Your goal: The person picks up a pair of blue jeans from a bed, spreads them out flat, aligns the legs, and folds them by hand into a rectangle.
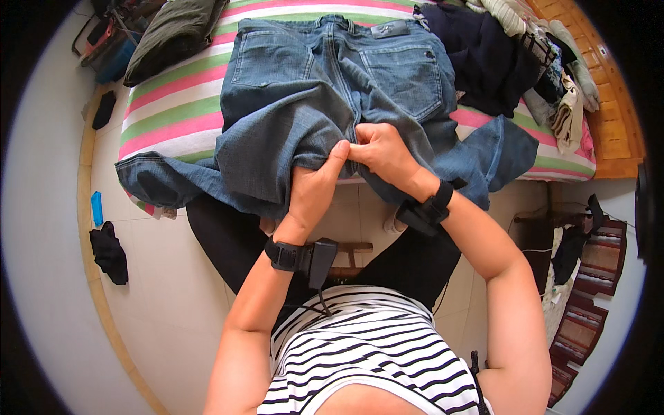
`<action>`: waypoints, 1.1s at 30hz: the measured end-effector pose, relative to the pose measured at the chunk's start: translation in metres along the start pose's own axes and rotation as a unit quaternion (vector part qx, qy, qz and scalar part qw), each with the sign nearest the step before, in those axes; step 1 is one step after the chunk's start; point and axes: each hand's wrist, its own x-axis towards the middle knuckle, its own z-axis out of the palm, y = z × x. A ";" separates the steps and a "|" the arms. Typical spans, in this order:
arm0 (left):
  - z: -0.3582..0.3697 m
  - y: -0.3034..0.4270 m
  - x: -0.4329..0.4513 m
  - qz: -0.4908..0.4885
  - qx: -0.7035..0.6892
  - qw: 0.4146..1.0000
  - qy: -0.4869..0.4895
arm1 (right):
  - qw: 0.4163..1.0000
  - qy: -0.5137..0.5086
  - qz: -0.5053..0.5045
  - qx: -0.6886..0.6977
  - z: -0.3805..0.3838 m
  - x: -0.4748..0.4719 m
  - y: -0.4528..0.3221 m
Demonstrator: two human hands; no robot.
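A pair of blue denim jeans (290, 119) lies back side up over the near edge of a bed, its waistband away from me and its legs spread to both sides. My left hand (320, 181) pinches the denim near the crotch, with its fingers hidden under a fold. Close against it, my right hand (381, 153) grips cloth beside the centre seam, its fingertips meeting my left thumb. Each wrist wears a black strap with a device. What exactly lies between the fingertips is hard to tell.
The bed has a striped cover (171, 114). Dark folded clothing (174, 39) lies at the far left, and a dark garment (482, 57) beside piled clothes at the right. Black cloth (109, 254) lies on the tiled floor. A wooden rung (353, 247) shows between my legs.
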 end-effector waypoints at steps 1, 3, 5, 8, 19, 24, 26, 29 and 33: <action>0.001 0.002 -0.001 0.000 -0.003 1.000 0.000 | 1.000 -0.003 -0.005 -0.009 0.000 0.002 0.001; 0.001 0.000 -0.005 -0.041 -0.037 0.998 0.024 | 0.999 -0.007 -0.019 -0.029 0.000 0.006 0.002; -0.004 -0.013 -0.005 -0.096 -0.087 0.990 0.053 | 0.999 -0.023 0.036 -0.014 -0.003 0.004 -0.002; -0.024 -0.005 0.002 -0.206 -0.083 0.974 0.044 | 0.949 -0.110 0.224 0.194 -0.022 -0.003 -0.024; -0.009 0.017 -0.002 -0.161 -0.201 0.966 0.008 | 0.924 -0.105 0.185 0.318 -0.036 -0.020 -0.030; -0.012 0.012 -0.004 -0.159 -0.228 0.961 0.000 | 0.926 -0.111 0.166 0.321 -0.033 -0.022 -0.029; -0.012 0.013 -0.005 -0.166 -0.243 0.956 -0.007 | 0.927 -0.107 0.154 0.325 -0.033 -0.024 -0.028; -0.014 0.013 -0.005 -0.176 -0.264 0.948 -0.023 | 0.935 -0.108 0.136 0.310 -0.032 -0.025 -0.033; -0.017 0.007 -0.007 -0.168 -0.253 0.952 -0.042 | 0.949 -0.100 0.127 0.272 -0.032 -0.025 -0.033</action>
